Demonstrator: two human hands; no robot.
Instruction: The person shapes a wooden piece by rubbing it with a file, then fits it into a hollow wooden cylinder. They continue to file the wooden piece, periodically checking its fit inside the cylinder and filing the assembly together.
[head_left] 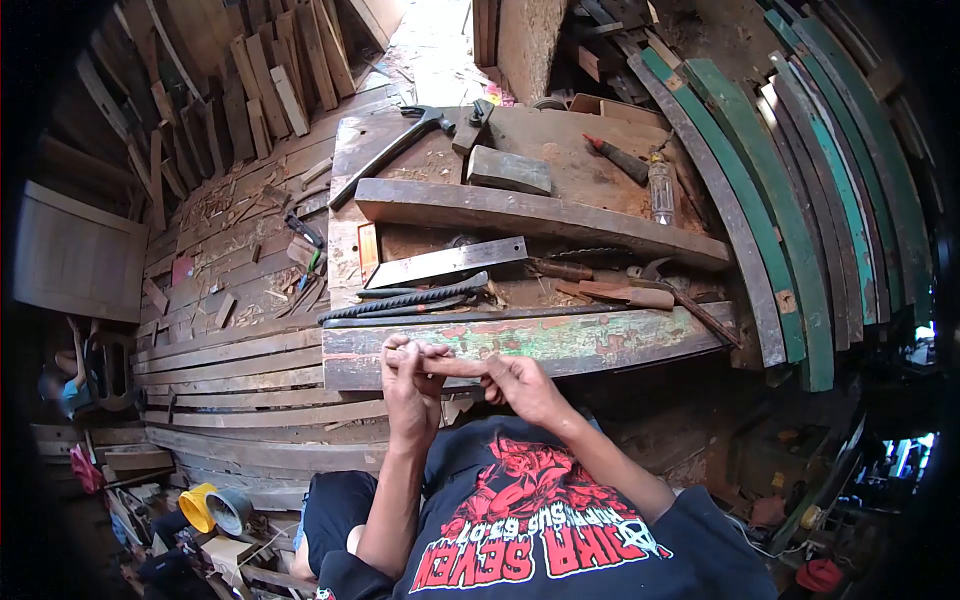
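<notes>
Two-handed, holds a stick (455,367) crosswise, just nearer than or over the near edge of the front board (480,343). Pinches one end with the left hand (413,385), fingertips and thumb closed on the wood; closes the right hand (527,390) on the other end, thumb on top. Grips at both ends, probably for steadiness, with the middle bare between the hands. Seems slim, smooth and slightly rounded, in pale brown wood.

Beyond the hands, shows flaking green and reddish paint on the front board, worn down to grey grain. Past that, has a ribbed, dark rod (405,303) beside a square (450,262), flat and metallic with an orange handle. To the right, has a wooden tool (627,295) close to a small hammer (705,318), probably laid there for easy reach.

Farther in, runs into a thick beam (540,220), rough and brown, slanting across the bench (430,165) and parting near tools from far ones. Behind it, has a squared grey block (508,170), a claw hammer (385,160) with a dark curved head, and a screwdriver (661,190) with a clear, fluted handle, lying loose.

To the right of the bench, bends with the lens into long green boards (750,150), side by side, likely to save room. Far off, ends in rough planks (262,90), upright and leaning, and, at far left, a person (72,385) in blue.
</notes>
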